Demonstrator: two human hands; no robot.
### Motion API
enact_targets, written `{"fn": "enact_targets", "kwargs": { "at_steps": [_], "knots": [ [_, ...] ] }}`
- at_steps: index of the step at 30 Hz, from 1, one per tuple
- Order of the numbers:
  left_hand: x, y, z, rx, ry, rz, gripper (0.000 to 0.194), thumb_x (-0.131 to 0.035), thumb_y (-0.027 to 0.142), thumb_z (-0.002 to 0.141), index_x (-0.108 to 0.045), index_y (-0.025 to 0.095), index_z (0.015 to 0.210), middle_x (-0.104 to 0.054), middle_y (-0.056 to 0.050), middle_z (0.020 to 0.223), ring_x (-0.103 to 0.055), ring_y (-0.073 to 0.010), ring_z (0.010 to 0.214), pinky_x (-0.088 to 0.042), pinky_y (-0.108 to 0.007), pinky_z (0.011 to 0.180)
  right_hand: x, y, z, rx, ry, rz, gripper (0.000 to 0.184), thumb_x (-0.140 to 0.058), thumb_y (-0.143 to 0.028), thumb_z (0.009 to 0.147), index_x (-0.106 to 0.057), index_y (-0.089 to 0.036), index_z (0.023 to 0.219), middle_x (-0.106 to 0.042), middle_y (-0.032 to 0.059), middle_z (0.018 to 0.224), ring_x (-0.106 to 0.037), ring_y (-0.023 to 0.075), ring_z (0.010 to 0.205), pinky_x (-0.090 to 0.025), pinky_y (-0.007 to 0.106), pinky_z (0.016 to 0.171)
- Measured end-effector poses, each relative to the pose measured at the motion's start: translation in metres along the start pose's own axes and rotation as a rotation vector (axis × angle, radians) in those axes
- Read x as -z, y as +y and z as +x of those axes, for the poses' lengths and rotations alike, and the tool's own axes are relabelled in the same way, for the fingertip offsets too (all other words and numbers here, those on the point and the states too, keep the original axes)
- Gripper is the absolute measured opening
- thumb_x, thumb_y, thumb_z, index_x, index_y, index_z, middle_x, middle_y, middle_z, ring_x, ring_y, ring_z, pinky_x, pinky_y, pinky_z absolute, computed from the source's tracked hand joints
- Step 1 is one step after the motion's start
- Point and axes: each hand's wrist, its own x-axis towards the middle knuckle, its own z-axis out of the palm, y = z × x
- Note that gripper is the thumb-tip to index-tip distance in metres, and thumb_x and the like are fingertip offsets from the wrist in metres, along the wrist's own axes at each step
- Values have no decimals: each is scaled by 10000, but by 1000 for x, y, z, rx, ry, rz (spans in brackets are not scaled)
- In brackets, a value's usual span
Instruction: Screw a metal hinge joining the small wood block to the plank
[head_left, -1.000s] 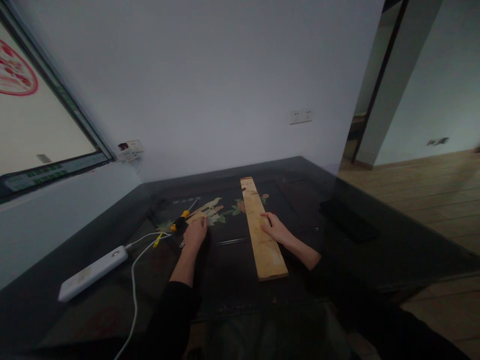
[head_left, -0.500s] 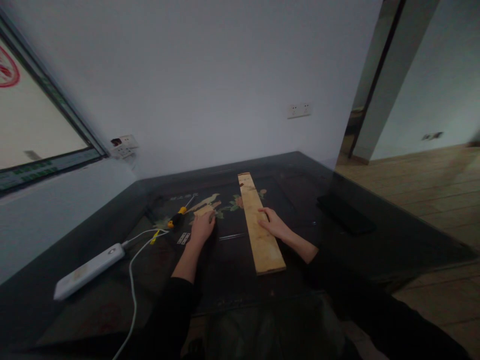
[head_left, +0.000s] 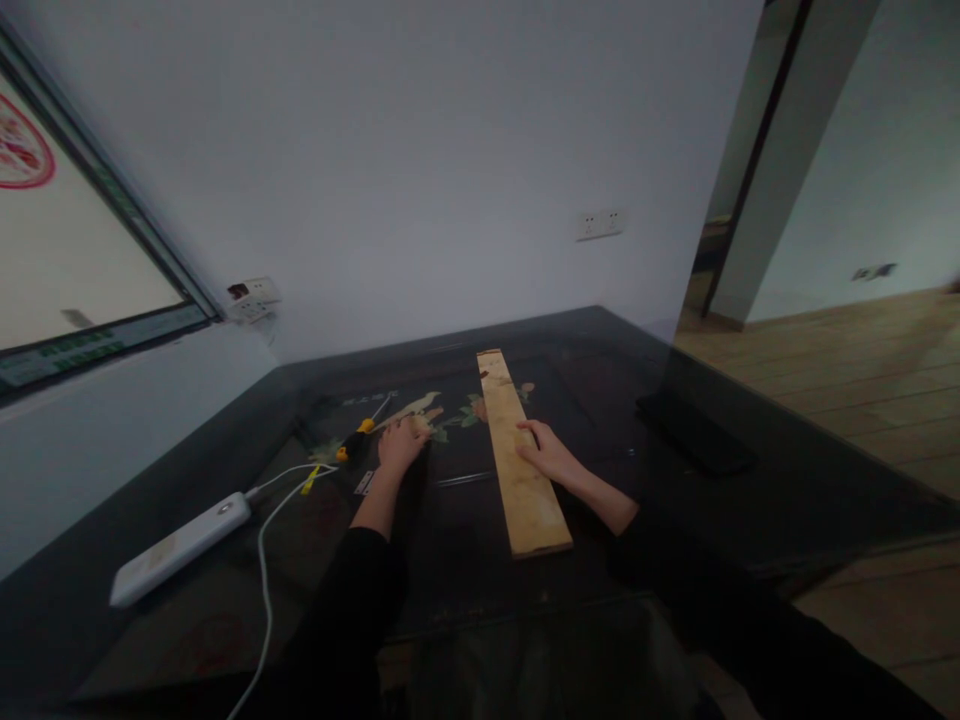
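Note:
On the dark table lies a long, flat wooden board point(head_left: 517, 470), pointing away from me. My right hand point(head_left: 549, 455) grips its right edge, with thumb and fingers over the top face. Left of the board, my left hand point(head_left: 403, 445) rests low on the table, its fingers spread over a small pale tan piece point(head_left: 421, 424) that is mostly covered. What that piece is, I cannot make out. A yellow-and-black screwdriver point(head_left: 355, 440) lies just left of this hand, its shaft pointing away.
A white power strip point(head_left: 180, 548) with a white cable point(head_left: 265, 570) occupies the table's left side. To the right lies a flat black object point(head_left: 696, 432). The dark table point(head_left: 465, 585) has a printed bird-and-flower pattern and meets the wall at the back.
My left hand has shifted slightly left and its fingers have spread, covering more of the small tan piece. My right hand stays on the board. The view has tilted slightly.

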Motion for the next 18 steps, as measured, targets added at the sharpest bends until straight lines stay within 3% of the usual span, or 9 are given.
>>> {"fn": "enact_targets", "kwargs": {
  "at_steps": [5,11,14,18],
  "knots": [
    [0,2,8,3,13,-13,622,-594,537,904,-551,181,1412,-600,-209,1401,-567,-337,1301,-455,-393,1017,-1,0,0,-10,20,-6,473,-650,-204,760,-600,-158,1229,-587,146,1290,-563,257,1242,-382,426,1135],
    [-1,21,18,-6,11,-69,679,-714,549,814,-594,193,1379,-600,-210,1366,-544,-381,1292,-455,-472,1013,1,-3,0,-6,0,-35,480,-640,-168,776,-590,-136,1252,-601,155,1287,-573,250,1247,-374,419,1147],
    [-1,39,6,-147,20,-152,678,-716,537,815,-607,169,1373,-596,-200,1354,-539,-366,1285,-445,-463,1040,1,-3,1,2,-12,-54,482,-636,-172,791,-579,-131,1268,-588,166,1316,-565,247,1269,-371,408,1149],
    [-7,55,-20,-413,-142,-276,650,-754,528,778,-668,133,1288,-642,-171,1247,-610,-291,1172,-464,-369,1030,1,1,2,21,-29,-78,480,-634,-196,808,-571,-126,1278,-584,174,1320,-553,255,1290,-375,413,1145]
  ]
}}
